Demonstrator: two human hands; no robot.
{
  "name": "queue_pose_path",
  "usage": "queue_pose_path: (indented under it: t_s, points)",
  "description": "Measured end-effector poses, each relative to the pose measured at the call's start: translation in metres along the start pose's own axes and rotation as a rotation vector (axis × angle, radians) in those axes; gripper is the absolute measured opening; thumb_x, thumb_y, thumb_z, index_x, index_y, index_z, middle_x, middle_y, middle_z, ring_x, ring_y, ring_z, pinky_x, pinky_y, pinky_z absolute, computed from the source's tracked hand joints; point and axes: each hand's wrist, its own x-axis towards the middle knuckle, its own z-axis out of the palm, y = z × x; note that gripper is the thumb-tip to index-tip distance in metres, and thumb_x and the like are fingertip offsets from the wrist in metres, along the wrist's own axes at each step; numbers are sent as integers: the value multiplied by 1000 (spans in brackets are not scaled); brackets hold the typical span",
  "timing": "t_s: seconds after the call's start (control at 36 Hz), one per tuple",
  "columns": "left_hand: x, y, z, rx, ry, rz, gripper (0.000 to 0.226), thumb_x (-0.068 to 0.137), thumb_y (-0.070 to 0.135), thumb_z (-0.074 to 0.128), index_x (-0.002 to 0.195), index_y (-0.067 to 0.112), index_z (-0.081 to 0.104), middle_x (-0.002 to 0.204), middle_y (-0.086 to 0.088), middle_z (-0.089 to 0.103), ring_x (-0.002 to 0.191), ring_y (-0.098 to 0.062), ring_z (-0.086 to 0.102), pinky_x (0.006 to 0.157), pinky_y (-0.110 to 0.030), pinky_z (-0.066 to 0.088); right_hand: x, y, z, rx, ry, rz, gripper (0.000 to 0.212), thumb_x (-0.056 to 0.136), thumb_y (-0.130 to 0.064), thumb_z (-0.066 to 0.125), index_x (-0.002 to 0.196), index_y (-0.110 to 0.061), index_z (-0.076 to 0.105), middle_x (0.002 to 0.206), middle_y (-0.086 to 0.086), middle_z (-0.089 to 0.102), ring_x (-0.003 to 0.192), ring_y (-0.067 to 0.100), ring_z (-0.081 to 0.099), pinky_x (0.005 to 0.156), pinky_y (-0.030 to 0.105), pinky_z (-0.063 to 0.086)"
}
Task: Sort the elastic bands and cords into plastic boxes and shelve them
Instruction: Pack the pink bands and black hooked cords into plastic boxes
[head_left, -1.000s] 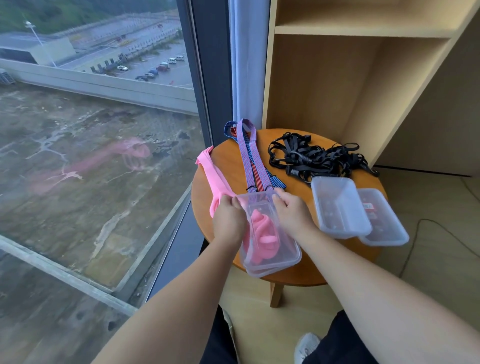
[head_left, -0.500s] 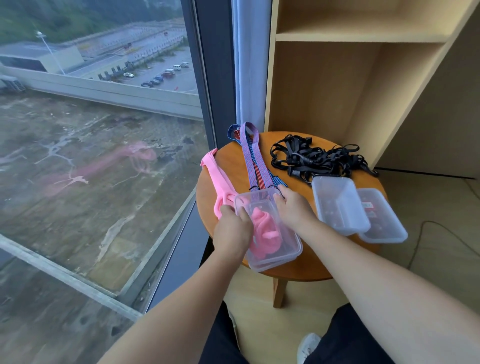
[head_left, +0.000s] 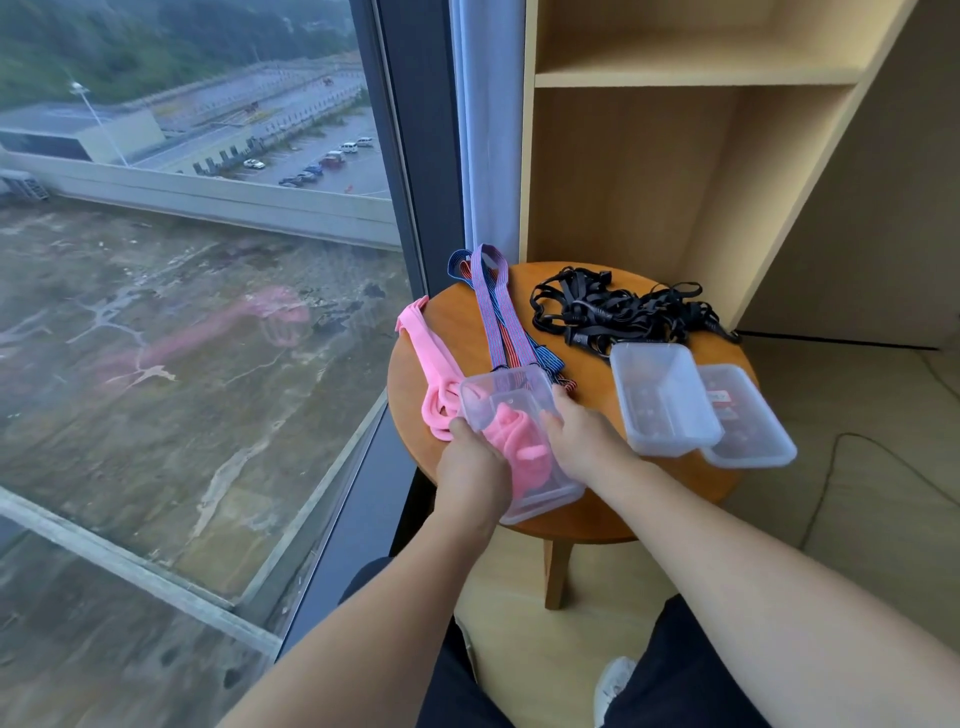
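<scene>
A clear plastic box (head_left: 506, 397) lies on the round wooden table (head_left: 457, 322), partly filled with a pink elastic band (head_left: 519, 447). The rest of that pink band (head_left: 423, 345) trails out to the left across the table. My left hand (head_left: 475, 467) pinches the pink band at the box's left edge. My right hand (head_left: 584, 436) grips the box's right wall. Striped blue and purple bands (head_left: 493, 312) lie behind the box. Black cords (head_left: 602, 312) are heaped at the back.
Two more clear boxes (head_left: 662, 397) (head_left: 748, 421) overlap at the table's right side. A wooden shelf unit (head_left: 675, 156) stands behind the table. A large window (head_left: 197, 260) runs along the left. A cable (head_left: 831, 467) lies on the floor at right.
My left hand has slid down along the box's left edge, and more of the pink band has gathered beside and inside the box. The right hand stays on the box.
</scene>
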Motion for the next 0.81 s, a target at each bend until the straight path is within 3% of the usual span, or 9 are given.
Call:
queue_pose_path:
  t_s: [0.06, 0.14, 0.28, 0.33, 0.39, 0.5, 0.67, 0.75, 0.81]
  points:
    - [1, -2, 1, 23, 4, 20, 36, 99, 6, 34, 134, 6, 38, 109, -16, 62, 95, -33, 62, 56, -26, 40, 2, -1, 0, -21, -4, -1, 55, 104, -37, 30, 155, -19, 18, 146, 19, 46, 129, 35, 47, 102, 40, 40]
    - [3, -6, -1, 112, 19, 50, 29, 100, 13, 32, 127, 5, 39, 82, -6, 57, 68, -25, 53, 54, -33, 33, 3, 0, -2, -61, 16, -2, 55, 103, -41, 28, 155, -25, 19, 145, 15, 48, 129, 34, 47, 101, 41, 40]
    - [9, -11, -3, 128, -50, -61, 43, 102, 34, 25, 128, 6, 43, 118, -18, 58, 102, -39, 58, 81, -38, 46, 3, -1, -1, 64, -21, 38, 54, 103, -40, 29, 155, -33, 15, 151, 14, 40, 133, 33, 43, 104, 39, 36]
    - [12, -10, -4, 142, -150, -77, 46, 103, 30, 21, 131, 4, 47, 109, -17, 57, 90, -35, 61, 66, -39, 53, 1, -2, -1, 137, -39, 59, 54, 103, -39, 31, 155, -35, 15, 156, 10, 34, 137, 30, 40, 106, 37, 35]
    - [14, -10, -5, 76, -193, -96, 56, 104, 34, 16, 129, 1, 55, 112, -18, 62, 92, -35, 63, 61, -37, 53, -1, -2, -2, 177, -50, 60, 54, 104, -37, 32, 155, -35, 16, 158, 6, 32, 139, 28, 37, 106, 35, 34]
    - [10, -14, -6, -55, -177, -71, 59, 104, 37, 19, 116, 0, 62, 117, -20, 64, 109, -36, 59, 96, -44, 47, -4, 0, -2, 246, -68, 76, 53, 104, -32, 34, 155, -34, 18, 159, 1, 29, 142, 23, 33, 110, 32, 30]
    - [17, -15, -3, 65, -164, -16, 37, 103, 20, 24, 102, 1, 56, 117, -24, 61, 107, -37, 56, 76, -32, 37, -7, -1, 0, 253, -62, 109, 53, 105, -32, 31, 155, -34, 14, 158, 3, 30, 138, 27, 38, 105, 33, 33]
    - [27, -11, -9, 45, -165, -28, 43, 103, 29, 31, 118, 0, 60, 120, -20, 62, 111, -36, 58, 82, -33, 43, -9, -3, 0, 219, -68, 135, 55, 105, -34, 28, 155, -35, 5, 155, 11, 35, 129, 32, 46, 90, 32, 35]
    - [37, -8, -15, 20, -194, -9, 44, 103, 29, 31, 103, 1, 64, 115, -21, 65, 103, -36, 60, 81, -32, 44, -10, -5, 0, 208, -86, 141, 58, 105, -35, 27, 155, -34, -1, 154, 15, 35, 128, 35, 47, 91, 33, 36]
